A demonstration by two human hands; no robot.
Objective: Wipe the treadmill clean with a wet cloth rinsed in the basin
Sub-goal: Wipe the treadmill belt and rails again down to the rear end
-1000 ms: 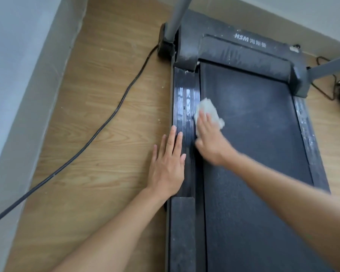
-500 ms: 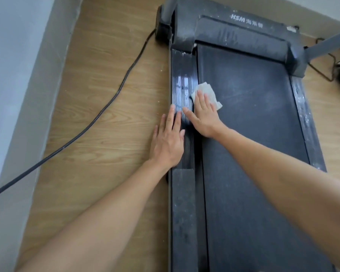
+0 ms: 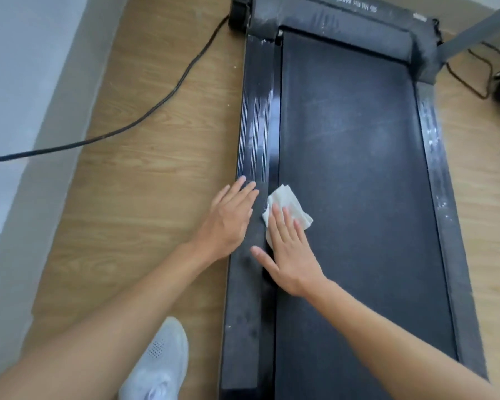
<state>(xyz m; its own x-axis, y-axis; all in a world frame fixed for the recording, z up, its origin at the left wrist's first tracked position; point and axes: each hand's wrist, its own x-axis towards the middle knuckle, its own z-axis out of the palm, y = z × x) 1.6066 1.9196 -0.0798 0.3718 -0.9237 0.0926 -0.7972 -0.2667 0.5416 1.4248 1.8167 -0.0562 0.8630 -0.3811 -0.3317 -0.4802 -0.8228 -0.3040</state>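
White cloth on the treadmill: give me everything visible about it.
The cloth is white, folded into layers with rumpled edges; wetness cannot be told. It lies flat on the treadmill belt at its left edge, beside the left side rail. The right hand presses its near part with straight fingers; the far part is uncovered.

- treadmill (image 3: 350,168) belt is dull charcoal black with faint greyish smudgy streaks
- left side rail (image 3: 257,125): glossy black, thin ribbed lines running lengthwise
- right side rail (image 3: 436,157): black too, but speckled with white flecks
- motor cover (image 3: 344,27): black, white lettering
- cloth (image 3: 286,200): plain white
- floor (image 3: 156,183): light tan wood grain
- cable (image 3: 162,108): black
- shoe (image 3: 159,359): white, small dotted patch on top
- wall (image 3: 20,82): pale greyish white
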